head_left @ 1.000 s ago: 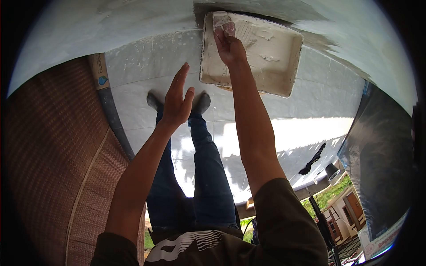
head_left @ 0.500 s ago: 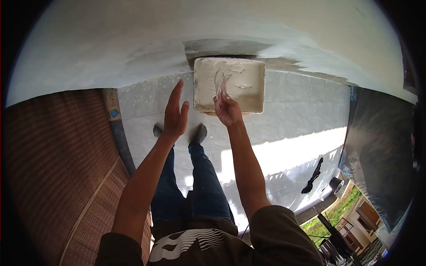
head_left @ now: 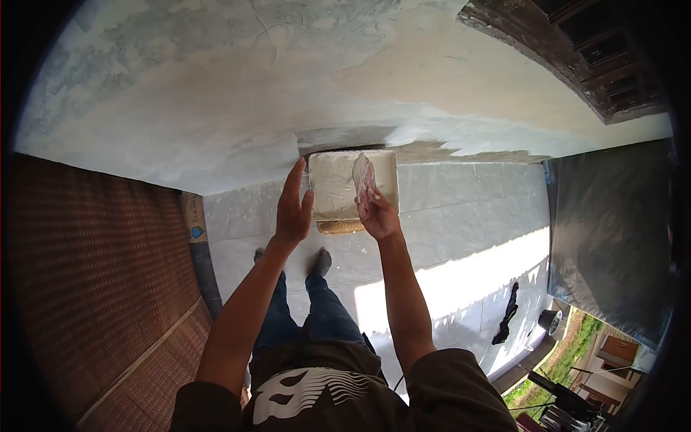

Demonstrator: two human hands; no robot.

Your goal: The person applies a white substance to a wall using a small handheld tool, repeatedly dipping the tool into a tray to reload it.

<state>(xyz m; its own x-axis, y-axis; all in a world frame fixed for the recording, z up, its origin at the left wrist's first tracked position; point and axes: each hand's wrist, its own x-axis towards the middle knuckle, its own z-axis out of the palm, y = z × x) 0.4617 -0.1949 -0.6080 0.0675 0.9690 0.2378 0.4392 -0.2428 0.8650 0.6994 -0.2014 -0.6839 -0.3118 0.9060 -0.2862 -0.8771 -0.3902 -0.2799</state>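
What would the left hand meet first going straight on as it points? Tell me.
The left hand would probably meet the wall; its line seems to pass left of the tray, though depth is unclear.

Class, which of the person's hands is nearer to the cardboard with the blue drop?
Left. The left hand is open, right of the cardboard in view; the right hand, gripping a paste-coated tool, is farther right.

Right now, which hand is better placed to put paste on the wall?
Probably the right hand: it grips the paste-coated spreader over the tray. The left hand looks empty, fingers extended.
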